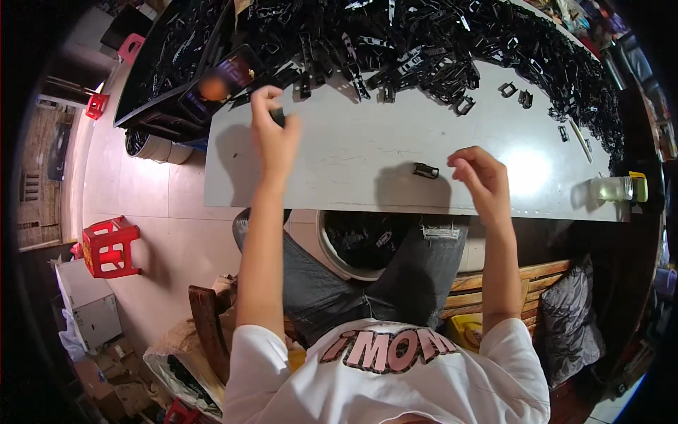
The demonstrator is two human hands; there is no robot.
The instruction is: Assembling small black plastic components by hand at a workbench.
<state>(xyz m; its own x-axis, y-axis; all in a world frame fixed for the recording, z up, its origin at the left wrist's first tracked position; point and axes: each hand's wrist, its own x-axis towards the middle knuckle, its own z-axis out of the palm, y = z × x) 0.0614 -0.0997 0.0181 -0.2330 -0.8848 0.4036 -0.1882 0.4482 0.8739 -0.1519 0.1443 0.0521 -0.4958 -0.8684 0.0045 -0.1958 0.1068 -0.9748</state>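
Observation:
My left hand (275,138) is over the left part of the white table (332,152), blurred, with its fingers curled. A small black part (277,115) shows between its thumb and fingers; its exact shape is smeared. My right hand (486,178) hovers near the front edge with fingers loosely bent, thumb and forefinger apart, and nothing visible between them. Just left of it, a small black plastic frame piece (425,170) lies on the table, untouched.
A large heap of black plastic parts (438,67) covers the back of the table. At its left is a phone (219,81) with a lit screen. A clear container (613,189) stands at the right. Below the table edge, a round tub (326,244) holds more black parts. Red stools (111,247) stand left.

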